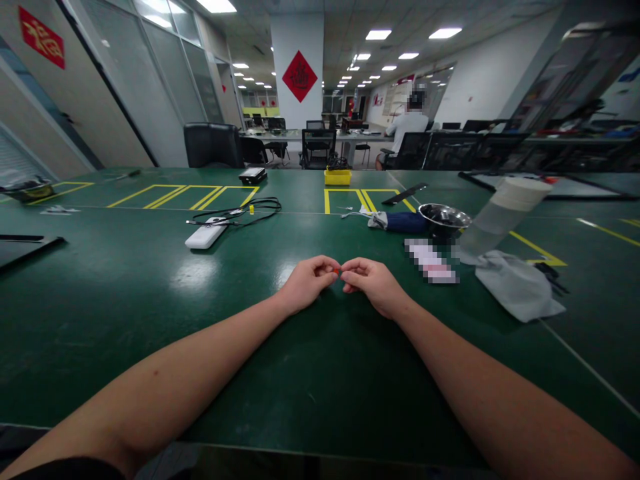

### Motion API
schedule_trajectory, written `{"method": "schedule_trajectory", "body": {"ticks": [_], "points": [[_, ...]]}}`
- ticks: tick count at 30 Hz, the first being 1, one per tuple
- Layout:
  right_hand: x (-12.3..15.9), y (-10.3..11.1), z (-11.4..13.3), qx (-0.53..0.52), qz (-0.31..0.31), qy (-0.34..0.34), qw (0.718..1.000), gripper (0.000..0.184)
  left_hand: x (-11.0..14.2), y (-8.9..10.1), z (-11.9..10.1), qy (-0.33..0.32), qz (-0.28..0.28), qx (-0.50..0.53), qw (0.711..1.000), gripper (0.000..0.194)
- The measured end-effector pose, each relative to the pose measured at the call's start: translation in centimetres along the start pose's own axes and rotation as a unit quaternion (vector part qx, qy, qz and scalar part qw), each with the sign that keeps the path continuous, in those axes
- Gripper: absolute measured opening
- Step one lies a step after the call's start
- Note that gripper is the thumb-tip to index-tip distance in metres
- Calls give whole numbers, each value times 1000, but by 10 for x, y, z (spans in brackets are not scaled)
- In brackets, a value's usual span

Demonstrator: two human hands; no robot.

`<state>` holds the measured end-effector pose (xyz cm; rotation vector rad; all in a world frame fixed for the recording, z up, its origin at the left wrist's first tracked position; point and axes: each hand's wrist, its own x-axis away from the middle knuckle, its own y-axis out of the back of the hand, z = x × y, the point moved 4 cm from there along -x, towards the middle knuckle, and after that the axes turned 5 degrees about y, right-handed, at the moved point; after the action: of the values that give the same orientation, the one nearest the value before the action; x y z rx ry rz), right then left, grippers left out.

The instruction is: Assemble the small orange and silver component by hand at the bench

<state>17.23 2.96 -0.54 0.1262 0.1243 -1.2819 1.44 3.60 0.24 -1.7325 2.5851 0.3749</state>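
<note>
Both forearms reach forward over a green table, and the hands meet near its middle. My left hand is closed in a pinch around a small orange-red piece, too small to name. Just to its right, my right hand is closed too, thumb against fingers, its fingertips touching or almost touching that piece. Whether the right fingers hold a part of it is hidden. The hands are just above or resting on the tabletop; I cannot tell which.
A white power bank with a black cable lies left. Rightward are a metal bowl, a dark blue pouch, a clear cylindrical container and a grey cloth bag. A yellow box stands behind. A person sits far back.
</note>
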Motion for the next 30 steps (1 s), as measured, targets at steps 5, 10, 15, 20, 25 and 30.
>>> {"method": "schedule_trajectory", "body": {"ticks": [5, 10, 15, 20, 25, 30], "points": [[0, -2, 2, 11, 38, -4, 999, 23, -1, -2, 3, -6, 9, -11, 1000, 30], [-1, 0, 3, -2, 42, -13, 999, 23, 0, -3, 2, -8, 48, -2, 999, 22], [0, -2, 5, 27, 63, -6, 998, 18, 1, -3, -1, -8, 57, 22, 998, 19], [-2, -1, 1, 24, 42, 1, 999, 21, 1, -3, -2, 5, 39, 41, 998, 23], [-2, -3, -3, 1, 54, -10, 998, 26, 3, -5, -4, 29, 10, 32, 999, 18], [0, -3, -1, 23, 55, 4, 998, 27, 3, -6, -3, 41, 22, 61, 997, 17]]}}
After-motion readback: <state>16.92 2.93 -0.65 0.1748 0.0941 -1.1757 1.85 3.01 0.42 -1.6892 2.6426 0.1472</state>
